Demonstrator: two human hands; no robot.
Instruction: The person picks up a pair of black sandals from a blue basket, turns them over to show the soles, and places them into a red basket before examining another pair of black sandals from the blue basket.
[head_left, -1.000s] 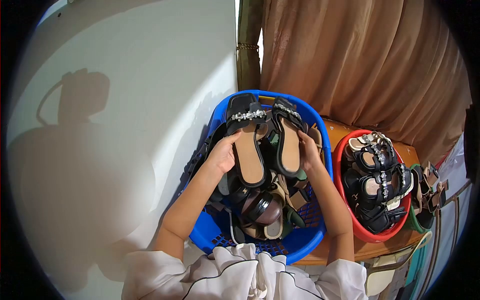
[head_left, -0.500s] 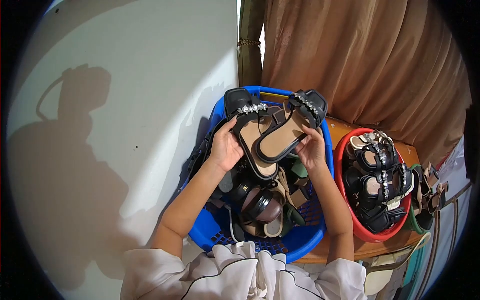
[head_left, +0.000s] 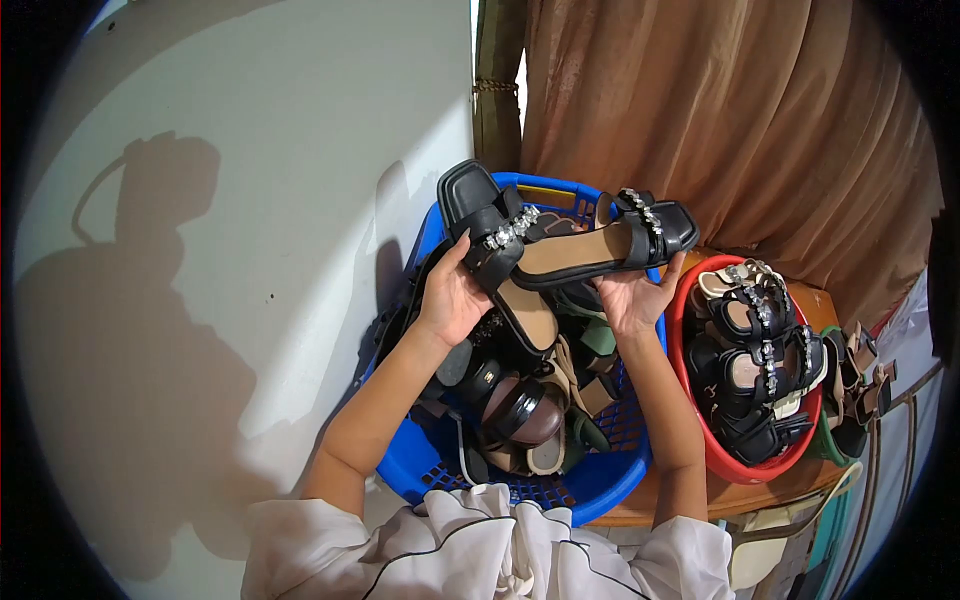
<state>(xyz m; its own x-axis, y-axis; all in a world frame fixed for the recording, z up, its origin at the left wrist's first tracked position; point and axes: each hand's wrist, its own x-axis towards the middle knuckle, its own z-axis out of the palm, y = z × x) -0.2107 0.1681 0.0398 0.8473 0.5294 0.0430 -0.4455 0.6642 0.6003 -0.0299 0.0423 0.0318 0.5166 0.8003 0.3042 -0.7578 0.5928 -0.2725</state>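
Observation:
Two black square-toed sandals with jewelled straps and tan insoles are held up over a blue plastic basket [head_left: 625, 480]. My left hand [head_left: 452, 300] is closed on the edge of the left sandal [head_left: 478, 215], its toe pointing up and left. My right hand [head_left: 640, 295] grips the right sandal [head_left: 590, 250] from below near its strap; that one lies nearly sideways, toe to the right, its heel end overlapping the left sandal. Beneath them in the basket is a heap of mixed footwear, including a brown shoe with a black band [head_left: 525, 410].
To the right, a red basket [head_left: 692, 400] full of jewelled sandals stands on a wooden table [head_left: 640, 505]. Beyond it, a green container [head_left: 835, 445] holds more heeled sandals. A white wall [head_left: 300, 150] is at the left, a brown curtain [head_left: 700, 120] behind.
The right sandal has turned clockwise, its toe swinging right and down. The left sandal's toe has tipped slightly up and left. Both hands keep their hold.

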